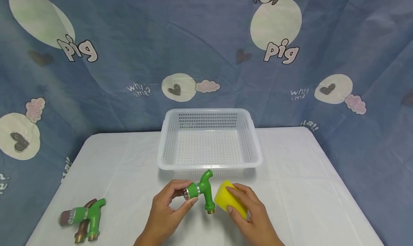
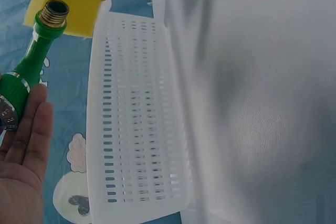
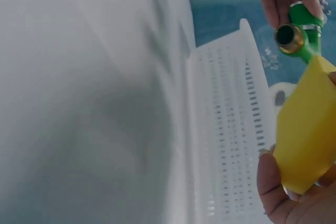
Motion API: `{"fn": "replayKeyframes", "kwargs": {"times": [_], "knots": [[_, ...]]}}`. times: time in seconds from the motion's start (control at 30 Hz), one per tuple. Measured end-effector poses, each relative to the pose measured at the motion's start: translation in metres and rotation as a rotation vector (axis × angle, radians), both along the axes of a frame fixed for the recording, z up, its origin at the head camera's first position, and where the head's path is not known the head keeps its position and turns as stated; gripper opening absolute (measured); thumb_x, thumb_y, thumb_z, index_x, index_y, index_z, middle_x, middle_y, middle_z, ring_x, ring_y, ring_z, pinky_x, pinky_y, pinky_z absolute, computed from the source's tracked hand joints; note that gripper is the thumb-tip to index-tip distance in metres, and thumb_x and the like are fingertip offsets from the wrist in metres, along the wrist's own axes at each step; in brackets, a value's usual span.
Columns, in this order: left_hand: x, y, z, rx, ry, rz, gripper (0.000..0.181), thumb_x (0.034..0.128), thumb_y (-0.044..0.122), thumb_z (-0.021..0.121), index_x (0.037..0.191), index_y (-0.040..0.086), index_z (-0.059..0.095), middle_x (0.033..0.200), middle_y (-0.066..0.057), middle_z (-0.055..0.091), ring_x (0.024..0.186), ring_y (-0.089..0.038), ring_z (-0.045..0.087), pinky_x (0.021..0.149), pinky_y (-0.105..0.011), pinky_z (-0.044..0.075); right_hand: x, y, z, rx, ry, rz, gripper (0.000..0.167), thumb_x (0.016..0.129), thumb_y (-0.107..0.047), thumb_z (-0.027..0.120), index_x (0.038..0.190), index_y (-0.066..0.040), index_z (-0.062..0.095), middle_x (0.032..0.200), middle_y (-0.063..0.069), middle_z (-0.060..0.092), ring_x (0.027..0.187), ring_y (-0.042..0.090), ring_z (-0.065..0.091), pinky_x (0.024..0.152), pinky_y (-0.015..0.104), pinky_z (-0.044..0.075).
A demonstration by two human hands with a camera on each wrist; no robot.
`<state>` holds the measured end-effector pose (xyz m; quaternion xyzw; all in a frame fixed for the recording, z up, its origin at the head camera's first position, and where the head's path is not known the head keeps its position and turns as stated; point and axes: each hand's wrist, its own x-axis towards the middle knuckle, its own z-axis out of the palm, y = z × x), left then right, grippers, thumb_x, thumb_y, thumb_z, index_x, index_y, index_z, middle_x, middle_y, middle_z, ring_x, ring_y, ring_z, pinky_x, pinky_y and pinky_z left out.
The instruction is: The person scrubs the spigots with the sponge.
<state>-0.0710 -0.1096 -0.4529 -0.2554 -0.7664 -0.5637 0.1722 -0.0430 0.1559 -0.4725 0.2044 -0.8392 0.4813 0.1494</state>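
Observation:
In the head view my left hand pinches the knob end of a green tap between thumb and fingers. The tap has a brass threaded end, which shows clearly in the left wrist view. My right hand grips a yellow sponge just right of the tap. Sponge and tap are close together; in the right wrist view the sponge overlaps the tap's edge, and whether they touch I cannot tell. Both are held above the white tabletop, in front of the basket.
A white perforated plastic basket stands at the table's back middle, with nothing inside. On the left lie another green tap and a brown tap, partly overlapping. A blue printed cloth hangs behind the white table.

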Motion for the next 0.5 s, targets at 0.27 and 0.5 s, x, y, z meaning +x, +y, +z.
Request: {"fn": "replayKeyframes", "kwargs": {"times": [0.27,0.5], "knots": [[0.003,0.005,0.002,-0.026,-0.053,-0.043,0.045,0.0899,0.009,0.084,0.129,0.013,0.062,0.122,-0.002,0.068,0.098,-0.016,0.070,0.088,-0.026,0.060,0.000,-0.010,0.011,-0.048,0.000,0.033,0.051,0.099,-0.013,0.075,0.147,-0.020,0.059,0.144,0.000,0.055,0.120,0.020,0.060,0.100,0.028,0.053],[0.003,0.004,0.004,-0.036,-0.031,-0.002,0.045,0.0889,0.007,0.084,0.128,0.014,0.063,0.121,-0.001,0.069,0.095,-0.015,0.068,0.087,-0.024,0.059,0.003,-0.005,0.004,-0.004,-0.086,0.124,0.046,0.101,-0.020,0.073,0.145,-0.026,0.060,0.144,-0.003,0.054,0.122,0.018,0.060,0.101,0.031,0.054]]}}
